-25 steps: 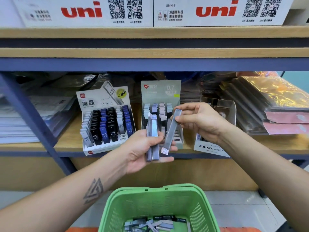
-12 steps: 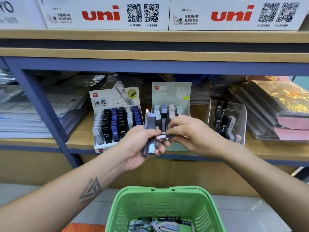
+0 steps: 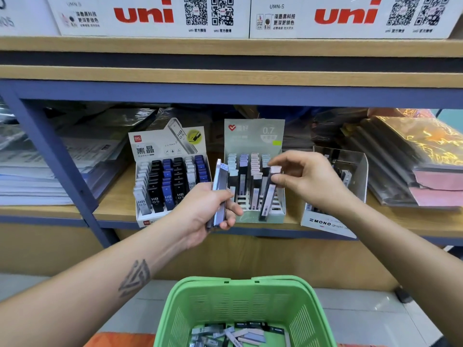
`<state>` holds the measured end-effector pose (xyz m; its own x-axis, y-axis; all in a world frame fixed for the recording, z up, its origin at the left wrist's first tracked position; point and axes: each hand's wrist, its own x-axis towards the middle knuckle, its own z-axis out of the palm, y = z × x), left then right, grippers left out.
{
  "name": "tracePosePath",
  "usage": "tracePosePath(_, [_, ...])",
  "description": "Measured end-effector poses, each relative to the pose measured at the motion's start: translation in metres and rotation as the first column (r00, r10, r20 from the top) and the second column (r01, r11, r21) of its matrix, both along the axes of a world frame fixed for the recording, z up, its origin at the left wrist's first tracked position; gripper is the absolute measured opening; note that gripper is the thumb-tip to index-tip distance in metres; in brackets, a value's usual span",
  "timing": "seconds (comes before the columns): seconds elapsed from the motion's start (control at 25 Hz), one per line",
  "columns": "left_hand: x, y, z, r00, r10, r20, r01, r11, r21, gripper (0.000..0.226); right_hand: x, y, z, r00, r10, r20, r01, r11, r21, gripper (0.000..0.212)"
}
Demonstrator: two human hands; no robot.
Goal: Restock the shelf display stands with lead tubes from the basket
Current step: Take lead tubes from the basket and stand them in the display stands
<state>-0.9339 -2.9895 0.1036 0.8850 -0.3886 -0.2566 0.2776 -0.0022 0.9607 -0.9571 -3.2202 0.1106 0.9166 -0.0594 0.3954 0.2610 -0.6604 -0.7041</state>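
Note:
My left hand (image 3: 203, 214) grips a small upright bundle of lead tubes (image 3: 220, 191) in front of the shelf edge. My right hand (image 3: 308, 179) pinches the pink cap of one grey lead tube (image 3: 268, 196), whose lower end sits in the front right of the pale green 0.7 display stand (image 3: 253, 134). That stand holds rows of pastel-capped tubes. To its left stands a white HB 0.5 display stand (image 3: 165, 146) filled with black, blue and grey tubes. Below me the green basket (image 3: 240, 299) holds several loose lead tubes (image 3: 235, 335).
A clear MONO display box (image 3: 325, 221) with a few tubes stands right of the green stand. Stacked paper packs lie at the shelf's left (image 3: 50, 176) and wrapped folders at its right (image 3: 413, 166). White uni boxes (image 3: 150, 16) sit on the shelf above. A blue shelf post (image 3: 50, 156) slants at left.
My right hand took one tube from the bundle in my left hand and carried it up and right into the green 0.7 stand. My left hand kept its bundle.

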Motion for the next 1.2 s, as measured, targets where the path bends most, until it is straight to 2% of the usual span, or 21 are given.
tracePosePath(0.32, [0.005, -0.007, -0.004, 1.000, 0.000, 0.005, 0.000, 1.000, 0.011, 0.006, 0.002, 0.014, -0.005, 0.982, -0.034, 0.183, 0.050, 0.995, -0.081, 0.027])
tracePosePath(0.48, [0.006, -0.006, -0.004, 1.000, 0.001, 0.001, -0.001, 1.000, 0.004, 0.006, 0.009, 0.000, 0.009, 0.987, -0.100, 0.129, 0.104, 0.994, -0.021, 0.023])
tracePosePath(0.64, [0.007, -0.009, -0.003, 1.000, -0.004, 0.003, 0.004, 1.000, 0.005, 0.005, 0.021, -0.016, 0.013, 0.972, -0.194, 0.134, 0.205, 0.976, -0.068, 0.020])
tracePosePath(0.72, [0.007, -0.013, -0.002, 1.000, -0.010, 0.005, 0.010, 1.000, -0.001, 0.004, 0.028, -0.017, 0.012, 0.970, -0.201, 0.134, 0.211, 0.975, -0.068, 0.019])
tracePosePath(1.04, [0.020, -0.020, 0.010, 1.000, 0.018, -0.018, -0.020, 0.996, -0.088, 0.006, 0.048, -0.020, 0.013, 0.951, -0.245, 0.187, 0.285, 0.931, -0.230, 0.016])
tracePosePath(1.2, [0.024, -0.019, 0.012, 0.998, 0.024, -0.052, -0.030, 0.994, -0.108, 0.012, 0.054, -0.019, 0.010, 0.972, -0.203, 0.115, 0.225, 0.948, -0.224, 0.017])
